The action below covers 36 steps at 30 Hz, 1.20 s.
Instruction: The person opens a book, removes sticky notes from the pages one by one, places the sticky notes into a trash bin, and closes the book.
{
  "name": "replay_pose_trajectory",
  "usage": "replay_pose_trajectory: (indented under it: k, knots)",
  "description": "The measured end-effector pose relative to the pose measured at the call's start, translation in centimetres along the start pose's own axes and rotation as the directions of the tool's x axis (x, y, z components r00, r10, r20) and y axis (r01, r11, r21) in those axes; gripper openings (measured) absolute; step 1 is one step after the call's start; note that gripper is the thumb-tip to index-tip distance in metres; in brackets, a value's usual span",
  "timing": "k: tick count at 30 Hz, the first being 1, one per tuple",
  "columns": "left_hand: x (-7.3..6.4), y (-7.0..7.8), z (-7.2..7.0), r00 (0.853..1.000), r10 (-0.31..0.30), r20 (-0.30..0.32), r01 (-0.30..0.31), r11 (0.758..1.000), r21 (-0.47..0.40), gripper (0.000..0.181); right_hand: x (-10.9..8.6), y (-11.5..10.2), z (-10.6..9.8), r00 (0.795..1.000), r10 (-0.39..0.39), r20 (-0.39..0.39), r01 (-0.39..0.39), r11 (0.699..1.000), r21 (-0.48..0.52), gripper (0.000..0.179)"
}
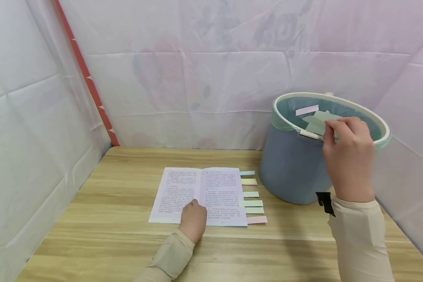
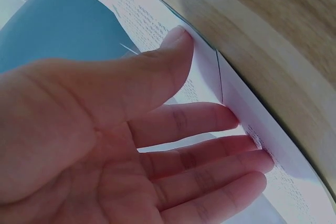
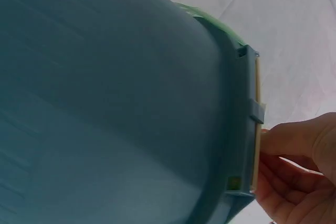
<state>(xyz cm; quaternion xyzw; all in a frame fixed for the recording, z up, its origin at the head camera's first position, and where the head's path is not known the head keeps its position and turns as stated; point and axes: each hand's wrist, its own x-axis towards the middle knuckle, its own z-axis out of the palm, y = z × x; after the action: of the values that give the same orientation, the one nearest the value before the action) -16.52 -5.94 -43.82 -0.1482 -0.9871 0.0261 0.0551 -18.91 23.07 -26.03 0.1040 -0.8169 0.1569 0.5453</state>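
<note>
An open book [image 1: 201, 194] lies on the wooden table [image 1: 120, 243], with several pastel sticky slips [image 1: 252, 203] poking out past its right edge. My left hand [image 1: 194, 219] rests flat on the lower middle of the pages, and its straight fingers [image 2: 210, 156] press the paper. My right hand [image 1: 347, 150] is raised at the near rim of a blue bin [image 1: 289, 168]. Its thumb and forefinger seem to pinch a pale green slip [image 1: 315, 125] over the bin's opening. In the right wrist view the fingers [image 3: 294, 150] sit just beyond the bin's rim [image 3: 256, 124], and no slip shows there.
The bin has a green liner, and a pink slip [image 1: 306, 110] and green slips lie against its far inner wall. White sheeting [image 1: 197, 86] closes in the table at the back and both sides. Bare wood stretches left of and in front of the book.
</note>
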Motion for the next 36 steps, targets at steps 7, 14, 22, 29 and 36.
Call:
replay_pose_trajectory:
  k: [7,14,22,29,36]
  knots:
    - [0.0,-0.1,-0.2,1.000,0.004,0.001,-0.004,1.000,0.000,0.011,-0.1,0.4,0.5,0.998,0.029,0.048,-0.029,1.000,0.002,0.016]
    - [0.0,0.0,-0.3,1.000,-0.010,0.028,0.010,1.000,0.001,0.012,-0.7,-0.3,0.4,1.000,-0.014,0.024,0.014,1.000,0.015,0.014]
    - [0.0,0.0,-0.5,0.999,-0.007,0.032,0.007,1.000,0.002,0.010,-4.2,-1.9,2.1,0.970,-0.244,0.008,0.239,0.956,0.169,0.014]
    - [0.0,-0.1,-0.5,0.999,0.007,0.034,-0.008,1.000,0.016,0.011,-10.4,-1.8,6.2,0.759,-0.439,0.481,0.327,0.896,0.302,0.023]
    - [0.1,0.1,-0.3,0.998,-0.026,0.061,0.027,1.000,-0.011,0.033,-14.3,-1.4,9.0,0.507,-0.407,0.760,0.315,0.908,0.276,0.024]
